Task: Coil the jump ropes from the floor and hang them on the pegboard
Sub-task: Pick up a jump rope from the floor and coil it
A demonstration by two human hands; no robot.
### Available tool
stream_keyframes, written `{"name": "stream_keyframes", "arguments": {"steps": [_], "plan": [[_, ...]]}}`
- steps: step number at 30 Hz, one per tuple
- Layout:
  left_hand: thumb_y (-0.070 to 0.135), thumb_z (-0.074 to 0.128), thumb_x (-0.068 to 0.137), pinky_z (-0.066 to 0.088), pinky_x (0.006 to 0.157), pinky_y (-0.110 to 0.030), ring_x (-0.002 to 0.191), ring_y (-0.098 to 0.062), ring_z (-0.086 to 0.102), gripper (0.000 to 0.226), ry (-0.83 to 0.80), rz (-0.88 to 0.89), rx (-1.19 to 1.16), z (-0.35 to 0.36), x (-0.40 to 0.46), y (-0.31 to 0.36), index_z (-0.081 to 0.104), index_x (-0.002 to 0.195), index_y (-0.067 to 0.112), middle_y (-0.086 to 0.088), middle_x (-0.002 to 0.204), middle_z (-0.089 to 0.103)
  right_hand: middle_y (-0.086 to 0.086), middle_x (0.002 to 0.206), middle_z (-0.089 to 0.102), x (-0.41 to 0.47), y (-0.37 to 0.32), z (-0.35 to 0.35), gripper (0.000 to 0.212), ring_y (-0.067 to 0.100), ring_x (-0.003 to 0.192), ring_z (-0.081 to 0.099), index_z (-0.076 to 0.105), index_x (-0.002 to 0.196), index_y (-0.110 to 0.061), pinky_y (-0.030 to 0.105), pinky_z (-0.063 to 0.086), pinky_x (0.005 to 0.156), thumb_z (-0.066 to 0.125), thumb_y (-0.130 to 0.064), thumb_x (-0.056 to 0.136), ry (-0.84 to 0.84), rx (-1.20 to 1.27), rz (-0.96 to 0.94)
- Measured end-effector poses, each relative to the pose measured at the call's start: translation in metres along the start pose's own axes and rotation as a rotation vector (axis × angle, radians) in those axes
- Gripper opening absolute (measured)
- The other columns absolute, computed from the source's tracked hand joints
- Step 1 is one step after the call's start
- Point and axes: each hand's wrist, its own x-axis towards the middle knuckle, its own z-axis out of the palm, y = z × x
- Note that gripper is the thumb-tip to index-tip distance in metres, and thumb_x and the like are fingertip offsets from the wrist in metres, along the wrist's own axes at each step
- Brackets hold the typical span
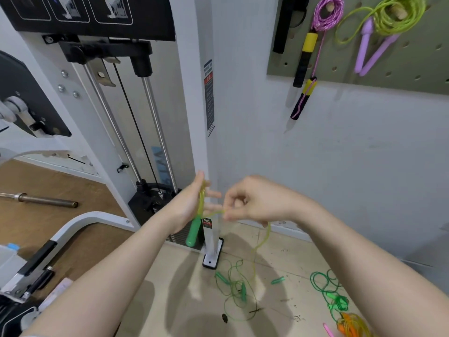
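Note:
My left hand [192, 203] holds loops of a yellow-green jump rope [201, 198] against its palm, and the rope's green handle [193, 232] hangs below the hand. My right hand [252, 200] pinches the same rope just right of the left hand; the free end [263, 239] trails down to the floor. On the green pegboard [401, 66] at the upper right hang a coiled pink rope [326, 10] with yellow-black handles and a coiled green rope [398, 15] with purple handles.
Several more ropes lie on the floor: a dark green tangle [237, 290], a bright green one [332, 290] and an orange one [352, 324] at the lower right. A white cable machine [136, 117] stands at left, with a barbell [41, 199] on the wooden floor.

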Motion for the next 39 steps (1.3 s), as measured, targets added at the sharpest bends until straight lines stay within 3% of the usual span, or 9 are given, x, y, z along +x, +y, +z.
{"name": "stream_keyframes", "arguments": {"steps": [5, 9, 14, 19, 22, 28, 30, 33, 39], "plan": [[0.085, 0.022, 0.067, 0.045, 0.045, -0.022, 0.028, -0.013, 0.043, 0.095, -0.394, 0.08, 0.038, 0.028, -0.033, 0.007, 0.063, 0.109, 0.011, -0.012, 0.062, 0.067, -0.01, 0.051, 0.05, 0.009, 0.023, -0.025, 0.024, 0.002, 0.048, 0.04, 0.058, 0.059, -0.025, 0.016, 0.033, 0.053, 0.075, -0.022, 0.076, 0.448, 0.13, -0.045], [0.081, 0.014, 0.064, 0.044, 0.04, -0.02, 0.024, -0.01, 0.034, 0.099, -0.527, 0.216, -0.311, 0.029, -0.04, 0.028, 0.069, 0.109, 0.013, -0.018, 0.066, 0.068, -0.012, 0.047, 0.05, 0.015, 0.047, -0.005, 0.026, 0.007, 0.051, 0.043, 0.057, 0.063, -0.022, 0.023, 0.035, 0.057, 0.061, -0.023, 0.089, 0.394, 0.217, 0.087], [0.078, 0.01, 0.075, 0.058, 0.071, -0.035, 0.085, -0.028, 0.07, 0.094, -0.234, 0.274, -0.541, 0.014, -0.023, 0.036, 0.049, 0.128, 0.01, -0.013, 0.106, 0.07, 0.009, 0.071, 0.063, 0.01, 0.03, 0.045, 0.027, 0.022, 0.061, 0.055, 0.053, 0.089, -0.007, 0.034, 0.047, 0.068, 0.035, -0.023, 0.1, -0.029, -0.026, 0.118], [0.066, 0.007, 0.089, 0.038, 0.102, -0.036, 0.108, -0.02, 0.06, 0.08, 0.15, 0.159, -0.088, -0.006, 0.006, 0.007, 0.025, 0.146, 0.013, -0.003, 0.113, 0.065, -0.006, 0.062, 0.06, 0.0, 0.004, 0.02, 0.022, 0.006, 0.038, 0.049, 0.056, 0.096, -0.008, 0.013, 0.037, 0.038, 0.051, -0.029, 0.093, -0.183, -0.032, 0.117], [0.089, 0.015, 0.067, 0.04, 0.103, -0.042, 0.093, -0.029, 0.067, 0.113, -0.097, 0.006, 0.154, -0.009, -0.001, -0.002, 0.041, 0.135, 0.002, -0.017, 0.104, 0.069, -0.025, 0.046, 0.054, 0.001, 0.005, -0.001, 0.011, -0.006, 0.046, 0.05, 0.061, 0.08, -0.012, 0.009, 0.035, 0.047, 0.062, -0.019, 0.088, 0.053, -0.024, -0.035], [0.08, -0.002, 0.066, 0.052, 0.077, -0.034, 0.031, -0.016, 0.048, 0.109, -0.602, 0.04, 0.031, 0.024, -0.034, 0.031, 0.069, 0.105, 0.006, -0.017, 0.078, 0.072, 0.003, 0.061, 0.048, 0.021, 0.056, 0.003, 0.015, 0.009, 0.058, 0.042, 0.062, 0.072, -0.012, 0.022, 0.04, 0.057, 0.062, -0.012, 0.087, 0.402, 0.515, 0.038], [0.078, 0.003, 0.066, 0.052, 0.079, -0.036, 0.033, -0.016, 0.051, 0.105, -0.541, 0.142, -0.139, 0.026, -0.032, 0.041, 0.065, 0.113, 0.008, -0.017, 0.079, 0.072, 0.009, 0.063, 0.05, 0.022, 0.067, 0.018, 0.017, 0.009, 0.054, 0.044, 0.063, 0.081, -0.002, 0.023, 0.037, 0.055, 0.051, -0.006, 0.092, 0.317, 0.48, 0.088], [0.075, 0.003, 0.079, 0.042, 0.093, -0.042, 0.077, -0.026, 0.07, 0.097, -0.272, 0.224, -0.262, 0.017, -0.016, 0.042, 0.047, 0.129, 0.006, -0.012, 0.099, 0.072, 0.003, 0.059, 0.051, 0.015, 0.067, 0.038, 0.021, 0.004, 0.046, 0.046, 0.059, 0.105, -0.008, 0.02, 0.04, 0.054, 0.04, -0.014, 0.099, 0.1, 0.365, 0.143], [0.068, 0.007, 0.087, 0.023, 0.109, -0.041, 0.11, -0.025, 0.058, 0.087, 0.103, 0.053, -0.116, -0.002, 0.014, 0.018, 0.009, 0.149, 0.008, -0.01, 0.136, 0.051, -0.003, 0.058, 0.057, -0.002, 0.025, 0.014, 0.024, 0.01, 0.044, 0.049, 0.06, 0.104, -0.015, 0.016, 0.041, 0.047, 0.061, -0.033, 0.087, -0.16, 0.129, 0.15]]}}
